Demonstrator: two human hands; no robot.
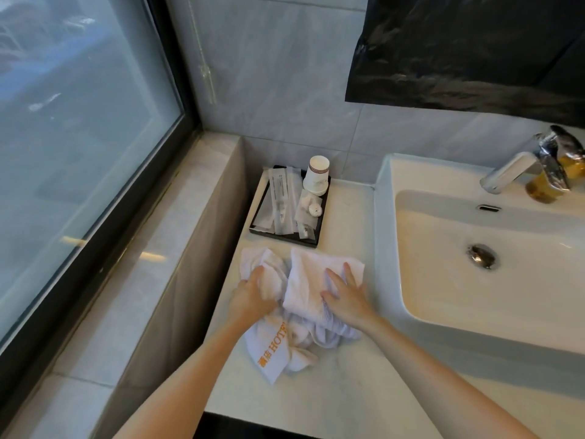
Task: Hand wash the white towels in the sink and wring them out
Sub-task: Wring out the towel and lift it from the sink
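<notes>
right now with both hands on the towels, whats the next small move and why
Probably gather the white towels and lift them rightward into the sink: they lie on the counter, left hand gripping, right hand flat on top, none in the basin.

Big frosted window (79, 128) on the left, dark frame (190, 90); daylight comes through it, cool and soft; blurred shapes outside, can't tell what; warm strip of light reflected low in the glass. Pale marble ledge (177, 198) runs under the window, stepped above the white countertop (332, 394). Back wall (285, 74) is light grey veined tile; clear blind-cord pull (207, 77) hangs in the corner. Black plastic sheet (474, 52) covers the wall top right. Black amenity tray (281, 238) sits on the counter against the back wall.
</notes>
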